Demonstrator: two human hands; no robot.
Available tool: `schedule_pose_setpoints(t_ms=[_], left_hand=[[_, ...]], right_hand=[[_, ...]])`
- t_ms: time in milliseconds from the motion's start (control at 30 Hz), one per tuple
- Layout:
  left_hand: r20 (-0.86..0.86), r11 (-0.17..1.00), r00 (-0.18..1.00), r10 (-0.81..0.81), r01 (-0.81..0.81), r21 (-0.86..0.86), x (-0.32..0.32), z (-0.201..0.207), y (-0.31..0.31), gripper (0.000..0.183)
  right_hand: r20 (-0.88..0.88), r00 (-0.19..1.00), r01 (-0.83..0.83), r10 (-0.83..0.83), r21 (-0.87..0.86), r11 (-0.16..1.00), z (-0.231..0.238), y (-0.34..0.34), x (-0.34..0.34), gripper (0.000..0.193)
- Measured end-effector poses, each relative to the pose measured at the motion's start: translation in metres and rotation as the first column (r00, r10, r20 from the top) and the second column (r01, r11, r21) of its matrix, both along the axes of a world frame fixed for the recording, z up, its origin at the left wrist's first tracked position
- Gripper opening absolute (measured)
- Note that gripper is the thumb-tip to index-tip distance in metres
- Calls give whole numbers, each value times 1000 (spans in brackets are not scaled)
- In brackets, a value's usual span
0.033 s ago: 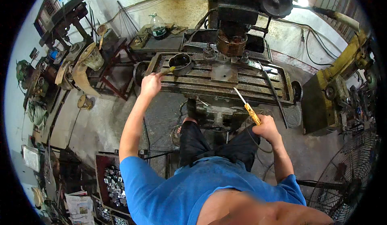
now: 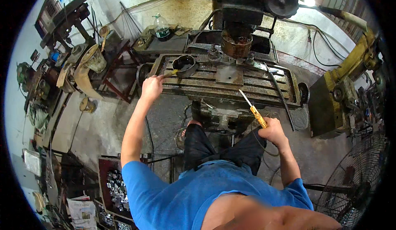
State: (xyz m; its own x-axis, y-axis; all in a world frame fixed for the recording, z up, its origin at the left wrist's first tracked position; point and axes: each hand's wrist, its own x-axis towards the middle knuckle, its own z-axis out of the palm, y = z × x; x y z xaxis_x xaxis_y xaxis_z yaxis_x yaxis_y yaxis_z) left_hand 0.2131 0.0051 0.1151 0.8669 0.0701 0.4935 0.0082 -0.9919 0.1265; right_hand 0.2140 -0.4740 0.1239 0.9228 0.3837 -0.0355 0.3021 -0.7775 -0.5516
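My left hand [image 2: 152,87] is closed around the handle of a small brush with yellowish bristles [image 2: 174,71]. The bristles are at the near left rim of a round pot [image 2: 184,65] with dark liquid in it, standing on the slotted machine table [image 2: 198,80]. In my right hand [image 2: 273,132] is a yellow-handled air blow gun [image 2: 258,116], its thin pale nozzle pointing up and left toward the table's front edge. A thin hose hangs below that hand. A flat square metal plate [image 2: 229,76] lies mid-table, under the machine's head [image 2: 236,42].
A long dark bar [image 2: 279,90] leans over the table's right side. Handwheels sit at both table ends. A floor fan [image 2: 350,184] stands at lower right, a bin of small metal parts [image 2: 117,191] at lower left. A bottle [image 2: 161,27] stands on the back left bench.
My left hand has shifted slightly left, drawing the brush a little with it. The right hand and the air blow gun stay put.
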Motion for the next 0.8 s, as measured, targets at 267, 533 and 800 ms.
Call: schedule_pose_setpoints(t_ms=[267,533,800], left_hand=[[60,237,998,-36,67,-969,40,-12,-9,30],[106,-146,994,14,107,-983,89,-59,-19,44],[131,-236,991,20,132,-963,91,-73,-16,29]], right_hand=[[16,1000,18,-18,18,1000,16,-6,-5,24],[15,1000,-16,15,37,999,22,4,-5,23],[28,998,-51,51,27,998,13,8,1,21]])
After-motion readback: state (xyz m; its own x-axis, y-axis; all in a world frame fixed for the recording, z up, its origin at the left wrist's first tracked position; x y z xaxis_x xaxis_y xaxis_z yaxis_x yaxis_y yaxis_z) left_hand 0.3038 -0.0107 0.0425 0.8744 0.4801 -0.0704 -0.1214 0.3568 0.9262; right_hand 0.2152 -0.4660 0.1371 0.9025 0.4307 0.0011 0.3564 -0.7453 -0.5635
